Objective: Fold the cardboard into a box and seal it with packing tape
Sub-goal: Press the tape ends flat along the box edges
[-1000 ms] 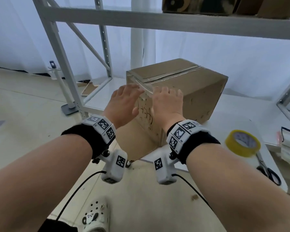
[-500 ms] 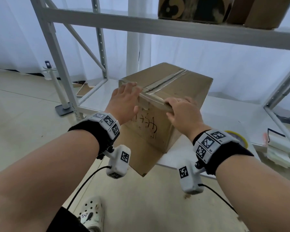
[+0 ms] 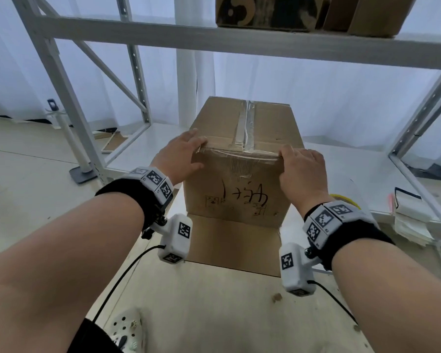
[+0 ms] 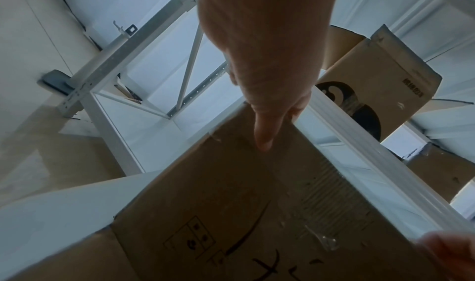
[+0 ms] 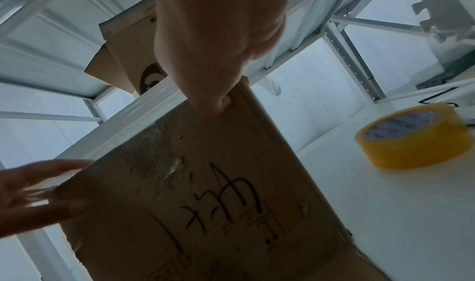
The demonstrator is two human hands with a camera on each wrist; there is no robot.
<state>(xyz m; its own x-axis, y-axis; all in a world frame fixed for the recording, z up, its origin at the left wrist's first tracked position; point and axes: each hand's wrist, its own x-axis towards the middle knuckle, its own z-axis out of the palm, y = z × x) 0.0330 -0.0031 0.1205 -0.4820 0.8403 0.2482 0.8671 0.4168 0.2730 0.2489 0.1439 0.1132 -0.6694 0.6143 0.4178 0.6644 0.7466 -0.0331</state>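
A brown cardboard box (image 3: 239, 189) with black handwriting stands on the white shelf board (image 3: 354, 174). Clear tape (image 3: 248, 128) runs along its top seam and across the front top edge. My left hand (image 3: 181, 154) lies at the top left corner, fingers straight on the top and thumb flat on the front face (image 4: 262, 139). My right hand (image 3: 303, 169) is at the top right corner, thumb (image 5: 210, 102) on the taped edge and fingers bent round the side. A loose flap (image 3: 234, 245) hangs below the front. The yellow tape roll (image 5: 413, 137) lies to the right, mostly hidden behind my right wrist in the head view.
An upper shelf beam (image 3: 239, 44) crosses close above the box and carries other cardboard boxes (image 3: 270, 11). Grey rack posts (image 3: 61, 85) stand on the left and right. A stack of papers (image 3: 407, 217) lies at the right. Bare floor and a white shoe (image 3: 127, 329) are below.
The box has turned to face me squarely. My right hand slid along the front top edge from the middle to the right corner. My left hand stayed at the left corner.
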